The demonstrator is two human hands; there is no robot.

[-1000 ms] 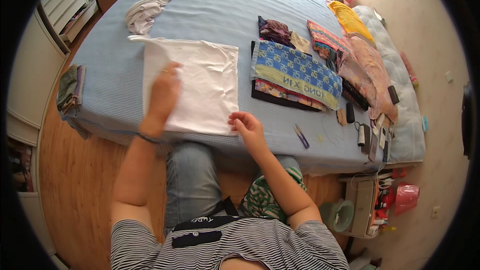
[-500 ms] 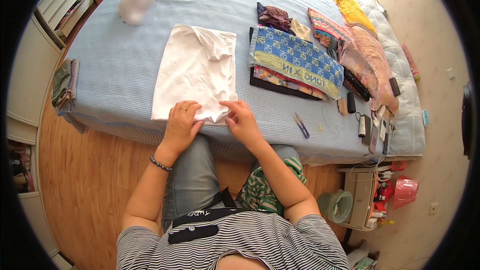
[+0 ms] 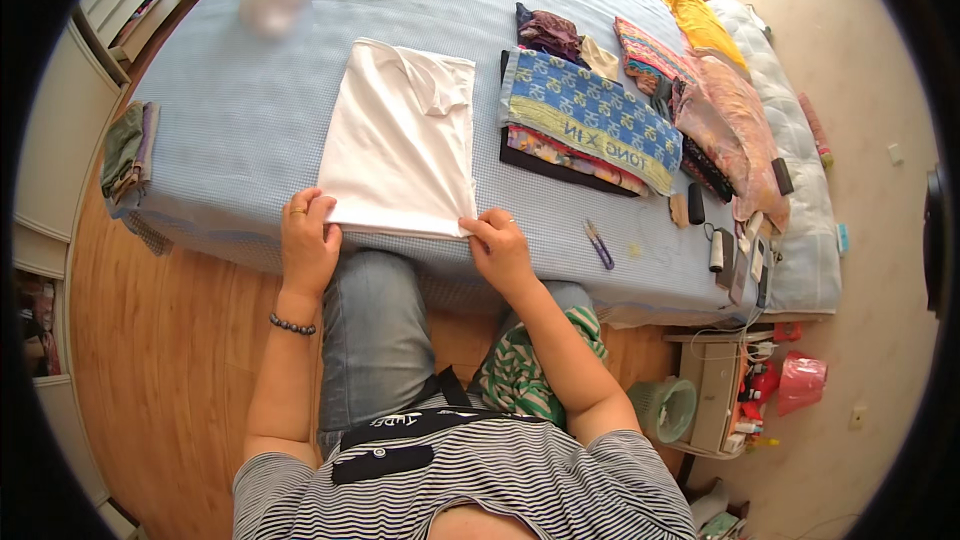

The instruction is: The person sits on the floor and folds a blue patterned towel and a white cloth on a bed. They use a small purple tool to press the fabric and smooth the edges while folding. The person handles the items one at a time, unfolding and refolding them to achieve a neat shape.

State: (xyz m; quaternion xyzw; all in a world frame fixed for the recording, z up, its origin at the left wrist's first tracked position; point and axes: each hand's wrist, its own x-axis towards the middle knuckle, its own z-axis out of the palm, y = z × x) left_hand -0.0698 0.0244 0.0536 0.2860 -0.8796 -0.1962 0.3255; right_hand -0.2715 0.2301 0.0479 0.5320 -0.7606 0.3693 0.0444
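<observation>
A folded white garment (image 3: 400,150) lies flat on the bed (image 3: 240,130), one flap turned over at its far right part. My left hand (image 3: 309,230) pinches its near left corner between thumb and fingers. At the near right corner my right hand (image 3: 497,245) grips the edge the same way. The near edge runs straight and taut between the two hands, along the bed's front edge. Just right of the garment lies a stack of folded cloths topped by a blue and yellow towel (image 3: 590,115).
Purple-handled thread snips (image 3: 599,245) lie right of my right hand. Dark folded clothes (image 3: 550,35), a yellow cloth (image 3: 700,25) and small devices (image 3: 740,265) are farther right. A folded green bundle (image 3: 128,158) sits at the left edge. A green basket (image 3: 668,408) stands below.
My hands have moved apart from the middle of the near edge to its two corners. The bunched near edge of the white garment is now smooth and straight.
</observation>
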